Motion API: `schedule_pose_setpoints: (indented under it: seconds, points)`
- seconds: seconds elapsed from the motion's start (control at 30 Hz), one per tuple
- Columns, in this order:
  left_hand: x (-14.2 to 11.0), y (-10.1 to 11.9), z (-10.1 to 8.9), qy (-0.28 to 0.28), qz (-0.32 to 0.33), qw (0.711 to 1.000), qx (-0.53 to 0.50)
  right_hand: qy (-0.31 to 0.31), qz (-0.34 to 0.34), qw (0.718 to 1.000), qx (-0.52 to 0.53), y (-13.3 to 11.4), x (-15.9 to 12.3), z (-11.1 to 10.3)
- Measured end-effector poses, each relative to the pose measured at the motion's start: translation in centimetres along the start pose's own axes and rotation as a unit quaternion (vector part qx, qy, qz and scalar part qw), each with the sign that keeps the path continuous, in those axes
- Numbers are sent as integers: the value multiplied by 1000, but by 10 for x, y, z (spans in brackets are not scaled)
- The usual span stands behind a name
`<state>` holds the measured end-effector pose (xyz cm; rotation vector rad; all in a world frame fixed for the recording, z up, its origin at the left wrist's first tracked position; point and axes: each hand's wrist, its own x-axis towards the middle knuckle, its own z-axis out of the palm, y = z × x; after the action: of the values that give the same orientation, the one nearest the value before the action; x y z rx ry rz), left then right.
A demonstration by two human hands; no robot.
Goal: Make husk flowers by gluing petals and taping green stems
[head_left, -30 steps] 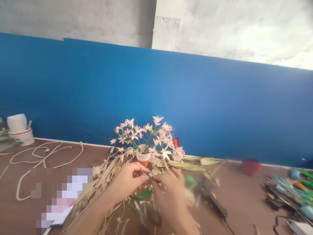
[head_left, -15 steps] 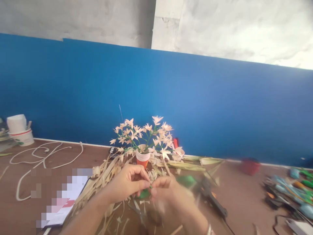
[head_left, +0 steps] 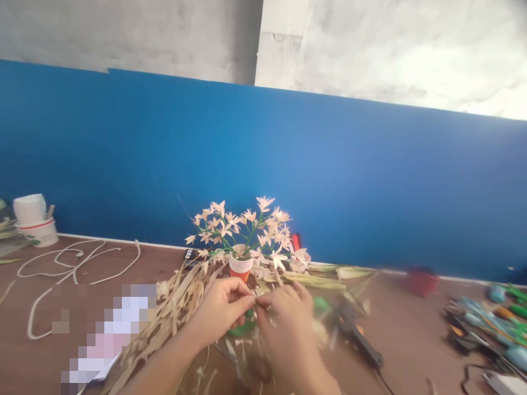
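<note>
My left hand [head_left: 228, 304] is closed in a pinch, thumb against forefinger, in front of the paper cups. Close against its fingertips, my right hand [head_left: 286, 318] pinches too, slightly blurred. Between them is a thin green-wrapped stem, mostly hidden by the fingers. Just behind the hands, a stack of paper cups [head_left: 241, 264] holds green-stemmed branches of pale artificial flowers [head_left: 226, 226]. A roll of green tape [head_left: 242, 329] appears to lie below the fingertips, partly covered. Scissors [head_left: 233, 354], blurred, rest on the table under the hands.
Dried husk strips [head_left: 173, 307] spread left of the hands. On the right lie a black glue gun [head_left: 358, 334], a red container [head_left: 422, 281] and a pile of tools [head_left: 489, 329]. A white cable [head_left: 74, 269] and white cups [head_left: 37, 230] sit at left. A blue panel [head_left: 263, 153] stands behind.
The right hand has turned away and back, its fingertips again meeting the left hand's. A thin line against the blue panel has shifted left and down. The left hand has hardly moved.
</note>
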<state>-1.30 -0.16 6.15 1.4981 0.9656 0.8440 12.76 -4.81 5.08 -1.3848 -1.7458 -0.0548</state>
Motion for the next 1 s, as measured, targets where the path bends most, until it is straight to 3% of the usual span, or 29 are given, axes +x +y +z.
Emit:
schedule_pose_setpoints:
  seconds: [0.17, 0.3, 0.43, 0.53, 0.63, 0.77, 0.87, 1.0]
  points:
    - [5, -7, -3, -25, -21, 999, -33, 34, -35, 998, -44, -2, 2, -1]
    - [6, -10, -4, -11, -12, 999, -35, 42, -28, 998, -40, 0, 1, 1]
    - [5, -11, -3, -20, -13, 999, -30, 17, 5, 1000, 23, 4, 0, 1]
    - [4, -9, -4, -15, -6, 999, -44, -34, 84, 991, 103, 5, 2, -2]
    - [4, -5, -6, -19, 6, 999, -47, -105, 187, 953, 212, 5, 5, -6]
    - [2, -1, -8, -32, 15, 998, -48, -184, 260, 871, 374, 9, 8, -6]
    - [1, -1, -8, -38, 14, 998, -55, -200, 290, 816, 458, 14, 7, -2]
    - [1, -3, -8, -38, -2, 997, -62, -177, 295, 783, 517, 15, 5, 3]
